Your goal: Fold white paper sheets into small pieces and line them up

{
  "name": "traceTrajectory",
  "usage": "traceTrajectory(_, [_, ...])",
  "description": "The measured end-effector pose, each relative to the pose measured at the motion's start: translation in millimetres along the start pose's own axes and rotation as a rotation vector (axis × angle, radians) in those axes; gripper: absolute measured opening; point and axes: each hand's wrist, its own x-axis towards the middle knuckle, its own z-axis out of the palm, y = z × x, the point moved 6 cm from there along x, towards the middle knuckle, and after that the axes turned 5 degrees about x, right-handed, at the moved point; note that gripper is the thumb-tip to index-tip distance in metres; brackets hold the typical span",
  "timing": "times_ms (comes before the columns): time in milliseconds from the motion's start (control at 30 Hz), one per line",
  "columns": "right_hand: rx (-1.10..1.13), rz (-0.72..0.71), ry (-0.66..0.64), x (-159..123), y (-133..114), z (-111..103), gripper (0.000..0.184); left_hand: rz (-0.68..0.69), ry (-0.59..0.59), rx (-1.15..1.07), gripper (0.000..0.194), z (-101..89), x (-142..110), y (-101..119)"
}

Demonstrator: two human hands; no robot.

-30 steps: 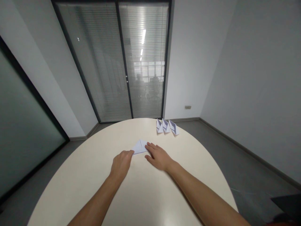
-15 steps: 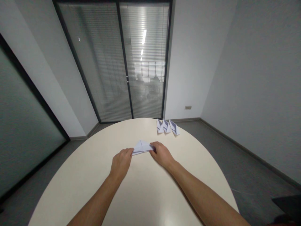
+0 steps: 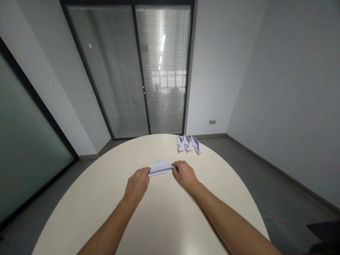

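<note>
A sheet of white paper (image 3: 160, 166), folded to a low triangle with a strip along its near edge, lies between my hands on the table. My left hand (image 3: 138, 180) pinches its left corner between thumb and fingers. At the opposite corner, my right hand (image 3: 184, 173) grips the paper with its fingers curled. A narrow gap shows between the triangle and the near strip. Both fingertips hide the paper's outer ends.
Three folded white paper pieces (image 3: 188, 143) stand in a row near the far right edge of the round cream table (image 3: 159, 219). Beyond it are glass doors with blinds (image 3: 162, 106). A dark object (image 3: 325, 232) shows at the lower right.
The near strip of the paper has parted from the triangle and shows more widely. My right hand has shifted slightly to the right; my left hand has barely moved.
</note>
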Motion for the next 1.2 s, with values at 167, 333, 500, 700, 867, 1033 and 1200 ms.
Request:
traceTrajectory(167, [0.074,0.018,0.042,1,2,-5,0.036,-0.024,0.055,-0.046,0.022,-2.2,-1,-3])
traceTrajectory(333, [0.165,-0.046,0.157,3,2,-11,0.037,-0.077,0.111,-0.186,0.021,5.0,-1,-9])
traceTrajectory(500, [0.271,-0.207,0.318,3,1,-14,0.032,-0.11,0.162,-0.363,0.02,10.2,-2,-12])
traceTrajectory(700, [0.304,-0.369,0.414,-3,-9,-18,0.026,-0.137,0.191,-0.613,0.029,15.1,-3,-12])
traceTrajectory(867, [0.31,-0.468,0.435,-7,-21,-24,0.026,-0.165,0.122,-0.775,0.04,21.8,-1,-7])
traceTrajectory(1033, [0.349,-0.471,0.417,-8,-23,-20,0.029,-0.132,0.035,-0.892,0.051,28.3,4,2])
traceTrajectory(1200, [0.391,-0.485,0.333,-9,-25,-16,0.037,-0.102,0.084,-0.866,0.059,29.0,5,5])
